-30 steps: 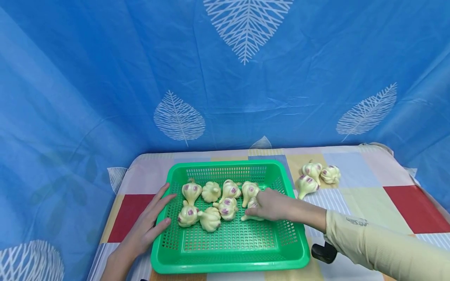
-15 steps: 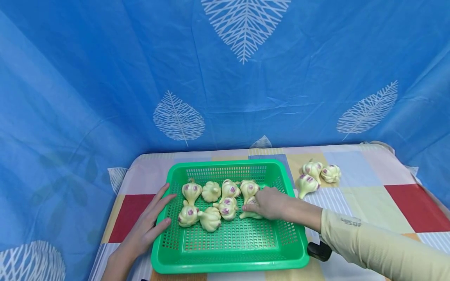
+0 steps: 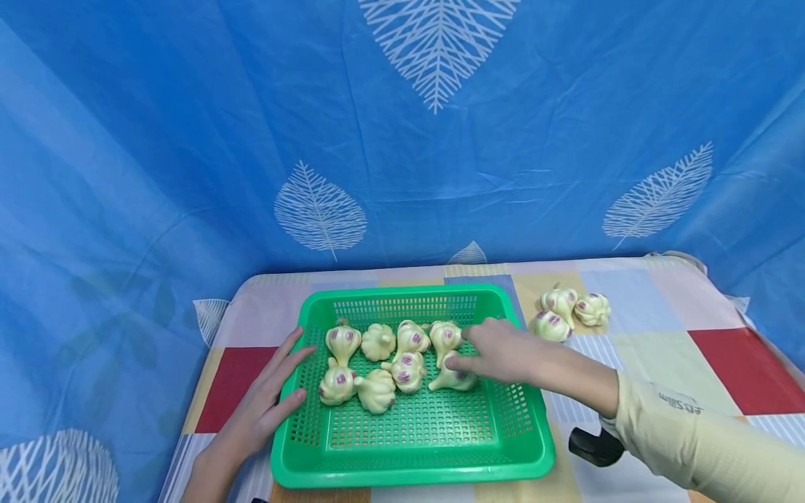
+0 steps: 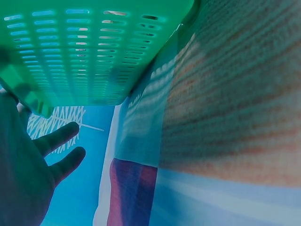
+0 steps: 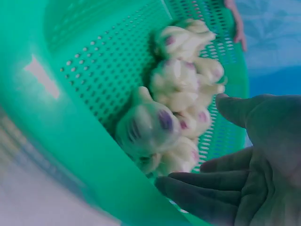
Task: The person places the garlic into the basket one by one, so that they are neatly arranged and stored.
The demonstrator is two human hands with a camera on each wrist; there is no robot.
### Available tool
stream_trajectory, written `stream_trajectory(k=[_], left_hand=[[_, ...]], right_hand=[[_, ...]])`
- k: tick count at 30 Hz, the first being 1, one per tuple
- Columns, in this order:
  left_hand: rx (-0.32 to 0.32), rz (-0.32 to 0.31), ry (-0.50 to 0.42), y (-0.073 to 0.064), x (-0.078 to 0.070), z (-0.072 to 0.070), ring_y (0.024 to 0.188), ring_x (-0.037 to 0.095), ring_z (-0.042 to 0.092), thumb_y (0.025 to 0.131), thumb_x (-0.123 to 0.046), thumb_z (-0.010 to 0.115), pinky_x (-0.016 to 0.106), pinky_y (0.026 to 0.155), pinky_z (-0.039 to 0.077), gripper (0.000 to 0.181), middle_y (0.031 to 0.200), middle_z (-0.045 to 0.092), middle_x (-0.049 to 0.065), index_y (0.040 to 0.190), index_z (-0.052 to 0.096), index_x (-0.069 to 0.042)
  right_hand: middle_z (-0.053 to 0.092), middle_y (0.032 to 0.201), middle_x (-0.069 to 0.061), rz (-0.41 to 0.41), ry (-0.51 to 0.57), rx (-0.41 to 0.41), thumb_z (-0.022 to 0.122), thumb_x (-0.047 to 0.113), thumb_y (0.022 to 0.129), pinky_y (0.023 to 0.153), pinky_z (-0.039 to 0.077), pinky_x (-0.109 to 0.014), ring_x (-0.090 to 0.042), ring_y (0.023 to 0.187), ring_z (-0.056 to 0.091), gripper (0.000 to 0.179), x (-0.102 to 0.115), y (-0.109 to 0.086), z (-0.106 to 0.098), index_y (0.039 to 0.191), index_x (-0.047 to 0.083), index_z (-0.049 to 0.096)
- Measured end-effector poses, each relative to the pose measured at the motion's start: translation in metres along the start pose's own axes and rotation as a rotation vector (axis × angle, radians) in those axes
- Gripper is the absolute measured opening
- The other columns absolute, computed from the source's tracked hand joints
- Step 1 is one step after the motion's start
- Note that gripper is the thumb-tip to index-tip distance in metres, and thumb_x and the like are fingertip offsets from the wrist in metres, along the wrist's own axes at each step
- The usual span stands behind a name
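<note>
Head view: nearest garlic (image 3: 455,380) lies just left of my right hand (image 3: 499,349), partly behind the thumb, in the basket (image 3: 411,478). Stem points away from that hand, long axis roughly crosswise. Fingers wide, gripping nothing; contact unclear. Looks like I'm placing it; next move calls for lifting clear without nudging. My left hand (image 3: 258,410), fingers spread, at the opposite rim.
</note>
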State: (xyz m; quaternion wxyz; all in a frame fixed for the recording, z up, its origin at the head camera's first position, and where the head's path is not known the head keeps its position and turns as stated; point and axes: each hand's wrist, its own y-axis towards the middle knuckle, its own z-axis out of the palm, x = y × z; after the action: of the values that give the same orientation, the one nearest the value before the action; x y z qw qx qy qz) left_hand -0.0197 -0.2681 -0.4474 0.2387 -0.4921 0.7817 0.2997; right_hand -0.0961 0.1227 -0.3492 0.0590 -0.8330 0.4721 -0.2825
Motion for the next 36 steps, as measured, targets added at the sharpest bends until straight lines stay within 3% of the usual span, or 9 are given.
stream_trajectory(k=[2,5,8,10,17,26,36], left_hand=[[-0.001,-0.006,0.004,0.0,0.0,0.0,0.147,0.025,0.025,0.091,-0.021,0.067,0.05,0.089,0.056,0.067,0.167,0.019,0.001,0.153,0.043,-0.015],[-0.002,-0.008,0.007,0.0,0.0,0.0,0.147,0.025,0.025,0.091,-0.022,0.067,0.053,0.089,0.055,0.067,0.167,0.019,0.0,0.153,0.044,-0.015],[0.001,-0.009,0.008,0.001,-0.001,0.0,0.147,0.025,0.026,0.09,-0.022,0.067,0.053,0.089,0.055,0.067,0.167,0.019,0.0,0.153,0.044,-0.016],[0.007,-0.006,0.01,0.001,-0.002,0.0,0.147,0.025,0.025,0.091,-0.021,0.067,0.054,0.09,0.054,0.067,0.167,0.018,0.001,0.153,0.043,-0.016],[0.006,-0.004,0.006,0.0,0.0,0.0,0.147,0.026,0.026,0.09,-0.021,0.067,0.051,0.089,0.055,0.067,0.167,0.018,0.001,0.153,0.043,-0.014],[0.012,-0.001,0.003,0.0,-0.001,0.0,0.148,0.023,0.024,0.091,-0.02,0.066,0.055,0.092,0.053,0.067,0.167,0.018,0.001,0.153,0.043,-0.016],[0.001,-0.002,0.007,0.0,0.0,0.001,0.147,0.022,0.024,0.091,-0.02,0.066,0.053,0.09,0.054,0.066,0.167,0.019,0.001,0.153,0.044,-0.015]], right_hand=[[0.059,0.067,0.0,-0.069,-0.028,-0.041,0.063,0.046,0.099,0.073,0.055,-0.039,-0.012,0.06,0.057,0.05,-0.003,-0.005,-0.003,0.114,-0.001,0.069],[0.072,0.098,-0.011,-0.162,-0.105,-0.104,0.057,0.054,0.1,0.091,0.054,-0.048,-0.026,0.094,0.069,0.066,-0.008,-0.013,-0.005,0.131,-0.004,0.062],[0.062,0.133,-0.018,-0.221,-0.178,-0.177,0.049,0.062,0.099,0.1,0.048,-0.052,-0.036,0.126,0.056,0.074,-0.014,-0.022,-0.003,0.136,-0.001,0.059],[0.056,0.141,-0.02,-0.228,-0.204,-0.217,0.046,0.065,0.099,0.103,0.045,-0.055,-0.039,0.134,0.048,0.077,-0.017,-0.028,0.0,0.14,0.0,0.056],[0.042,0.153,-0.022,-0.19,-0.198,-0.339,0.05,0.059,0.101,0.11,0.034,-0.06,-0.043,0.144,0.033,0.076,-0.034,-0.041,0.014,0.148,0.0,0.047],[0.029,0.161,-0.019,-0.154,-0.126,-0.427,0.056,0.049,0.101,0.112,0.029,-0.06,-0.039,0.15,0.02,0.073,-0.06,-0.053,0.039,0.152,-0.001,0.041],[0.015,0.167,-0.009,-0.051,0.117,-0.539,0.059,0.034,0.103,0.11,0.027,-0.066,-0.037,0.151,0.016,0.07,-0.079,-0.066,0.065,0.16,0.009,0.027]])
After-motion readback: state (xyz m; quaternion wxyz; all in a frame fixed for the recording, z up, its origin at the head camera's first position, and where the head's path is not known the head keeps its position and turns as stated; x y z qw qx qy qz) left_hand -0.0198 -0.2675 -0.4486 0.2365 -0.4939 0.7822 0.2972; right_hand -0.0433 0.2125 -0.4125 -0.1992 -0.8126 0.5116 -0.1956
